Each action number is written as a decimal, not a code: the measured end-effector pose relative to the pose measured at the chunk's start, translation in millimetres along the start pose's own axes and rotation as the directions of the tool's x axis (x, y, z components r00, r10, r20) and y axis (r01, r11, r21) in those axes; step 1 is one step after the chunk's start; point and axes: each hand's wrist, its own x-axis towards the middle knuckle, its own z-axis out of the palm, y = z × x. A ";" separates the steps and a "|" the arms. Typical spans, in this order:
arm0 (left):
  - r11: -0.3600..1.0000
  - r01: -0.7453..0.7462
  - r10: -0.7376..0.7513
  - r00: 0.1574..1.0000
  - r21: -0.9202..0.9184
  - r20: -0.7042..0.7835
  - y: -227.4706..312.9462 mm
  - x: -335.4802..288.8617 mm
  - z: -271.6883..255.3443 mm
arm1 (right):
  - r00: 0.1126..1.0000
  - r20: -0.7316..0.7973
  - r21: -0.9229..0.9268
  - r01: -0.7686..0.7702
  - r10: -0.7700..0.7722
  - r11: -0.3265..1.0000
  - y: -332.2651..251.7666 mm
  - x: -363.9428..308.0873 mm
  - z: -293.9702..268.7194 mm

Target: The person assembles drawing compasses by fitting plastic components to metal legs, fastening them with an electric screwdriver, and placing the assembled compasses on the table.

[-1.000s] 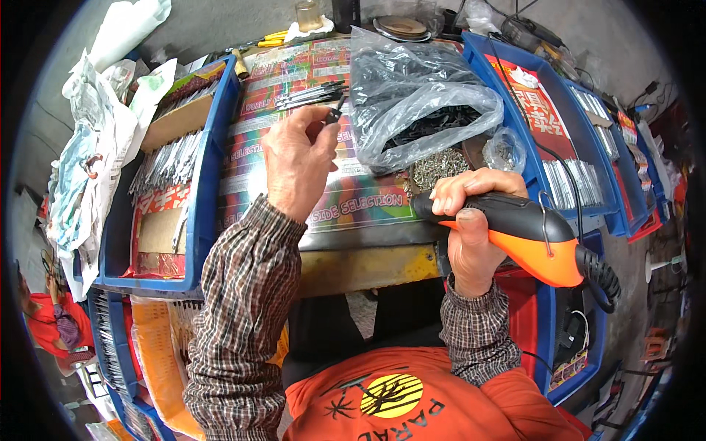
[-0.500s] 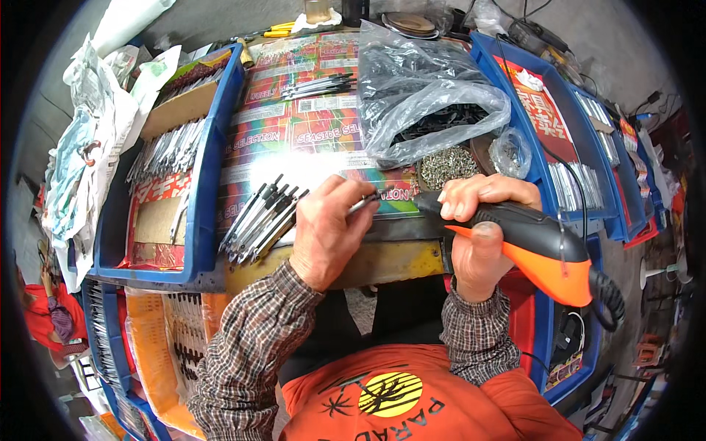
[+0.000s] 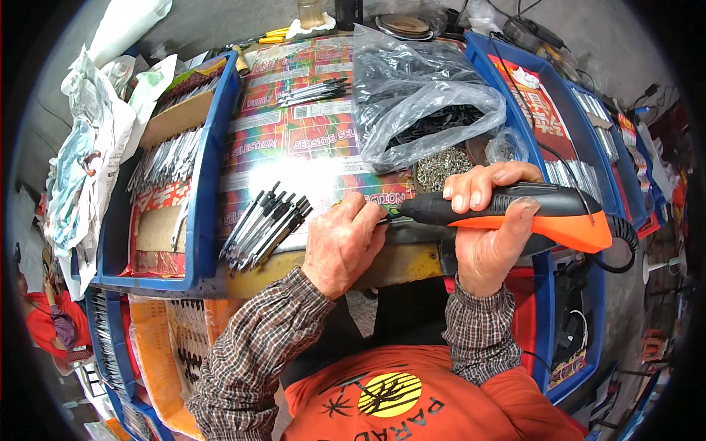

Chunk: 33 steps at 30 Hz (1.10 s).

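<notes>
My right hand (image 3: 487,231) is wrapped around a black and orange electric screwdriver (image 3: 533,209), held nearly level with its nose pointing left. My left hand (image 3: 343,242) is closed on a slim dark piece (image 3: 384,219), mostly hidden by the fingers. Its end meets the screwdriver's nose, just above the table's front edge. Beside my left wrist lies a pile of slim black and silver pieces (image 3: 266,226) with dark ends. A heap of small metal screws (image 3: 443,169) sits behind the screwdriver.
A clear plastic bag (image 3: 426,95) of black parts lies at the back. More slim pieces (image 3: 316,92) rest on the printed table covering. Blue bins (image 3: 200,242) with silver strips stand left; another blue bin (image 3: 489,55) is at right. The cord (image 3: 625,239) hangs right. Another person (image 3: 53,320) is far left.
The screwdriver has swung from a downward slant to nearly level, and its nose has come left against the piece in my left hand. My left hand has lowered slightly.
</notes>
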 end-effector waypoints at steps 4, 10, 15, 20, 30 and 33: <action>1.000 0.014 -0.015 0.999 -0.012 -0.036 -0.6 -1.3 3.1 | 0.999 -0.023 0.055 -0.025 0.026 0.998 -0.1 0.1 0.0; 1.000 0.017 -0.017 0.998 -0.011 -0.056 -1.6 -3.6 5.2 | 0.999 -0.004 0.068 -0.032 0.033 0.997 -1.7 0.6 -0.5; 1.000 0.014 -0.016 0.997 -0.021 -0.070 -1.1 -2.7 5.2 | 1.000 -0.001 0.086 -0.023 0.024 0.996 -1.7 0.2 0.3; 1.000 0.011 -0.012 0.998 -0.014 -0.064 4.7 -0.8 0.1 | 1.000 0.014 0.113 -0.026 0.024 0.993 -2.2 0.6 1.0; 1.000 0.007 -0.008 0.999 -0.020 -0.050 2.7 -1.5 1.1 | 1.000 0.012 0.094 -0.024 0.023 0.995 -4.6 -0.4 -0.1; 1.000 0.006 -0.008 0.999 -0.029 -0.054 3.5 -0.8 0.9 | 1.000 0.008 0.073 -0.027 0.026 0.997 -8.4 1.6 -1.1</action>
